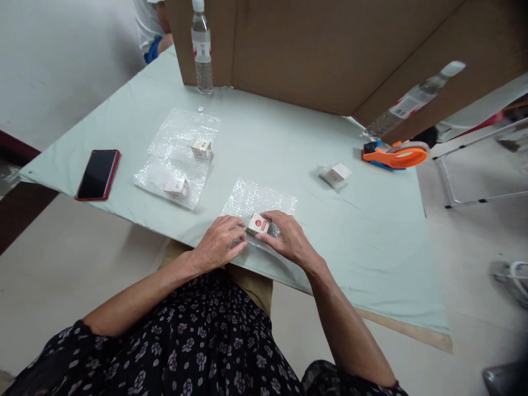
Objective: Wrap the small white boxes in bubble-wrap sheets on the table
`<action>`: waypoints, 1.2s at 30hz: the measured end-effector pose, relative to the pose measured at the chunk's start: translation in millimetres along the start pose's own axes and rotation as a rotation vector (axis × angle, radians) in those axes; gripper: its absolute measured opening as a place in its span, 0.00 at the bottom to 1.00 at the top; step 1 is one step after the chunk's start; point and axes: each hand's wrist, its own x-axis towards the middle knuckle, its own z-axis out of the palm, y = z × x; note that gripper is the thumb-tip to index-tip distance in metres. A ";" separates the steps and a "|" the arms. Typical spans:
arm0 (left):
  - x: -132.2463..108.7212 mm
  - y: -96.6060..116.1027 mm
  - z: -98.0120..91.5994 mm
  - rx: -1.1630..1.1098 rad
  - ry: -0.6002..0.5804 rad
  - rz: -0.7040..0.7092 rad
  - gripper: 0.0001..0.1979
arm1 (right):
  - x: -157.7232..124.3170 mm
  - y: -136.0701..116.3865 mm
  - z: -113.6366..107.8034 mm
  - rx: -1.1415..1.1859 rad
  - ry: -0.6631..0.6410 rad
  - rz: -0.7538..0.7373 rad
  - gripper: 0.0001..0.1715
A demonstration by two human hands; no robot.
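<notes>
A small white box (258, 224) with a red round mark lies on a sheet of bubble wrap (264, 197) near the table's front edge. My right hand (286, 235) grips this box from its right side, thumb in front and fingers behind. Close by on the left, my left hand (223, 242) has its fingers curled but apart, the tips beside the box and over the edge of the wrap. Whether those fingertips touch the box I cannot tell.
More bubble wrap (165, 148) at left carries two small boxes, one farther back (202, 148), one nearer (176, 187). Another white box (336, 175) sits at right, near an orange tape dispenser (398, 155). A phone (98, 175), two water bottles (202, 49) and a cardboard panel (289, 49) surround the table.
</notes>
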 end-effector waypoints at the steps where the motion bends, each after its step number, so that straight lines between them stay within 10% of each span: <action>1: 3.5 0.0 0.4 -0.013 0.011 -0.014 0.03 | -0.5 -1.4 -3.6 0.034 -0.006 0.015 0.24; 13: 38.5 -5.2 6.0 -0.182 0.037 -0.112 0.03 | -15.9 -5.5 -7.2 0.157 0.101 0.045 0.06; 20: 35.2 -6.5 6.4 -0.275 0.064 -0.099 0.04 | -7.3 11.2 -22.2 0.331 0.120 0.115 0.10; 28: 20.6 -3.8 5.9 -0.262 0.066 -0.071 0.03 | 11.4 9.6 -22.6 0.089 -0.168 -0.042 0.32; 36: 21.3 -2.8 4.8 -0.256 0.096 -0.101 0.04 | 17.6 15.4 -7.1 -0.014 -0.034 0.034 0.28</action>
